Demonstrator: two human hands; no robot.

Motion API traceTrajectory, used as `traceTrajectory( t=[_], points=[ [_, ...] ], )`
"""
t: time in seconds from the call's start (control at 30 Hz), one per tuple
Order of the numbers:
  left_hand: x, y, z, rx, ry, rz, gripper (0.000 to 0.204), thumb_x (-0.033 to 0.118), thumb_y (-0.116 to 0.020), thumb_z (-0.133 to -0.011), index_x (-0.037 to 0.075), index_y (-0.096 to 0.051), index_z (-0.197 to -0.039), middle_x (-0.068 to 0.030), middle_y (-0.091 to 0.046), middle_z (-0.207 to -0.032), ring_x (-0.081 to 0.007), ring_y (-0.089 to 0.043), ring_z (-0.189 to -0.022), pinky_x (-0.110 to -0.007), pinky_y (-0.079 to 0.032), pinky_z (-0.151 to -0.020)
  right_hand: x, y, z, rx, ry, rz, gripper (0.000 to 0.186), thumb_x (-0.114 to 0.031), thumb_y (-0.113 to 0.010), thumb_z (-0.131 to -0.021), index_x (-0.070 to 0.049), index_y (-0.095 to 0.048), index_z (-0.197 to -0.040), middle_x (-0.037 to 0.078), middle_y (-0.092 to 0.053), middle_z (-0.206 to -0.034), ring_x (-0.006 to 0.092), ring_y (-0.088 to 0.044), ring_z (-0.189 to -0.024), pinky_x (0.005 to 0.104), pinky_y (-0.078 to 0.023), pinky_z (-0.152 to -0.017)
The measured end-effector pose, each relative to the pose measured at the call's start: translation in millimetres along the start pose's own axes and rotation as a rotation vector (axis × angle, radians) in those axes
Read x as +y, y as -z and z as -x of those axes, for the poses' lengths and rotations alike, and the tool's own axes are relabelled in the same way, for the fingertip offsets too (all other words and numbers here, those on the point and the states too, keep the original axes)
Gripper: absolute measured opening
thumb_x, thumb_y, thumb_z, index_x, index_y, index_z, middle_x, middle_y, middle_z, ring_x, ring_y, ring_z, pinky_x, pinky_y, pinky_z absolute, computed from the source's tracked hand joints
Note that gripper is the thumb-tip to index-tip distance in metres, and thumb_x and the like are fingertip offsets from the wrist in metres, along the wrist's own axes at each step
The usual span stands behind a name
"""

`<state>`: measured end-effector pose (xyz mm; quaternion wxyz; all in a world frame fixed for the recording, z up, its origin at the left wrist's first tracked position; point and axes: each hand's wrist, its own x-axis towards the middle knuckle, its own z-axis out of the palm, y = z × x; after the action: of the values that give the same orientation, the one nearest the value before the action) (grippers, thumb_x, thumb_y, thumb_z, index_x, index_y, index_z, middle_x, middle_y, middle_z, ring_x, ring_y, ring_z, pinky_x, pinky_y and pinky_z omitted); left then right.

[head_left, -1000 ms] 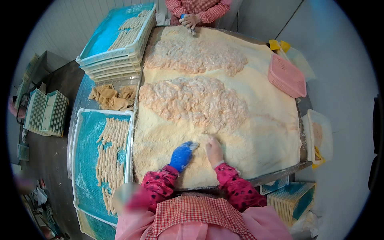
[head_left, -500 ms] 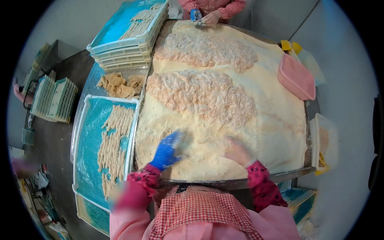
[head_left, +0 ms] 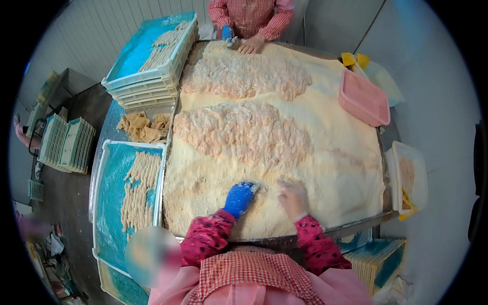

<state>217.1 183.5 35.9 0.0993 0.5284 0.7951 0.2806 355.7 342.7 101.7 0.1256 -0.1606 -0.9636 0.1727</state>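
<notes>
My left hand (head_left: 240,198), in a blue glove with flour-coated fingertips, is curled down into pale coating powder (head_left: 198,203) near the table's front edge; whether it holds anything is unclear. My right hand (head_left: 292,200), in a thin see-through glove, is beside it with fingers apart in the powder. Beyond both lies a lumpy mound of pale pink raw meat (head_left: 244,132), with a second mound (head_left: 246,76) farther back. To my left, a white-rimmed tray (head_left: 104,193) with blue lining holds rows of coated strips (head_left: 140,193).
A co-worker (head_left: 249,20) works at the far edge, both hands down. Stacked trays (head_left: 147,81) and tan cloths (head_left: 137,127) are at left; a pink basket (head_left: 363,99) and plastic bin (head_left: 418,178) at right. Racks (head_left: 68,145) stand on the floor at left.
Both my hands spread outward in the middle frame, then came back toward each other, fingertips in the powder; my left fingers are now curled. The co-worker's right hand has lowered onto the far edge.
</notes>
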Motion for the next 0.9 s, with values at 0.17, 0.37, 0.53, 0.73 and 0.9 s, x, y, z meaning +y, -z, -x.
traceTrajectory(
  t=[0.17,0.37,0.53,0.73,0.9],
  points=[
    [28,14,-9,0.205,0.923,2.01,0.03,0.018,-0.052,-0.084,0.005,-0.052,-0.111,-0.0067,-0.059,-0.1,-0.0286,-0.054,-0.098,-0.037,-0.043,-0.085,-14,-19,-21,0.186,-0.157,-0.26,0.051,-0.019,-0.053,-0.083,-0.006,-0.038,-0.13,0.017,-0.045,-0.127,0.0315,-0.04,-0.12,0.0444,-0.024,-0.103],
    [-28,-68,31,0.098,0.039,2.497,0.045,0.041,-0.037,-0.092,0.01,-0.044,-0.123,-0.0046,-0.053,-0.115,-0.0184,-0.051,-0.103,-0.038,-0.036,-0.094,-95,-45,-41,0.045,0.051,-0.714,0.048,-0.015,-0.052,-0.083,-0.001,-0.039,-0.127,0.02,-0.044,-0.126,0.0327,-0.039,-0.12,0.037,-0.031,-0.1],
    [-43,97,33,0.728,0.716,1.934,0.043,0.042,-0.035,-0.093,0.01,-0.048,-0.118,-0.0038,-0.055,-0.102,-0.0156,-0.051,-0.09,-0.039,-0.045,-0.074,20,-46,-74,0.037,0.123,0.119,0.032,-0.01,-0.063,-0.066,-0.007,-0.054,-0.096,0.01,-0.056,-0.094,0.0282,-0.052,-0.092,0.0415,-0.041,-0.078],
    [-210,238,99,1.473,0.888,1.105,0.047,0.043,-0.037,-0.093,0.007,-0.042,-0.123,-0.0072,-0.055,-0.103,-0.0153,-0.052,-0.091,-0.031,-0.043,-0.081,18,-40,-86,-0.1,0.231,0.183,0.025,-0.008,-0.065,-0.063,-0.008,-0.053,-0.085,0.009,-0.054,-0.088,0.0288,-0.051,-0.089,0.0387,-0.042,-0.075],
    [-363,208,177,0.761,0.887,1.239,0.055,0.043,-0.044,-0.09,0.005,-0.037,-0.13,-0.0066,-0.048,-0.12,-0.0204,-0.051,-0.096,-0.032,-0.043,-0.082,34,-52,-84,-0.004,0.109,-0.011,0.022,-0.006,-0.064,-0.064,-0.006,-0.053,-0.083,0.01,-0.055,-0.081,0.0288,-0.054,-0.079,0.0368,-0.043,-0.071]
  ],
)
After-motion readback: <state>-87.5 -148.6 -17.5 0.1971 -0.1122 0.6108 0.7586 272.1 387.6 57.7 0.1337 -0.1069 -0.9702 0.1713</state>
